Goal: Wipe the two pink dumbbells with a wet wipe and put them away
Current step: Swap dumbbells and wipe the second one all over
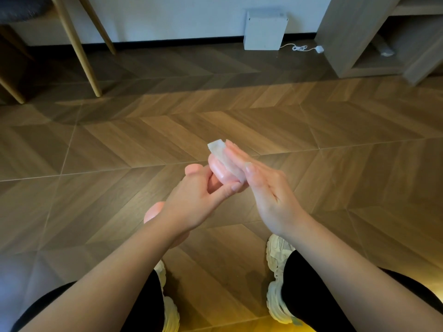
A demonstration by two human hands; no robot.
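Note:
My left hand (199, 202) grips the handle of a pink dumbbell (219, 172) held out over the floor. Its far head shows past my fingers, and its near head (153, 212) peeks out below my left wrist. My right hand (263, 190) lies flat against the far head with its fingers straight, pressing a folded whitish wet wipe (223, 155) onto it. A corner of the wipe sticks out beyond my fingertips. Only this one dumbbell is in view.
Wooden herringbone floor (119, 144) all around. My feet in white sneakers (278, 262) stand below my arms. Chair legs (79, 46) at the far left, a white box (263, 29) with a cable by the wall, a wooden shelf unit (374, 44) at the far right.

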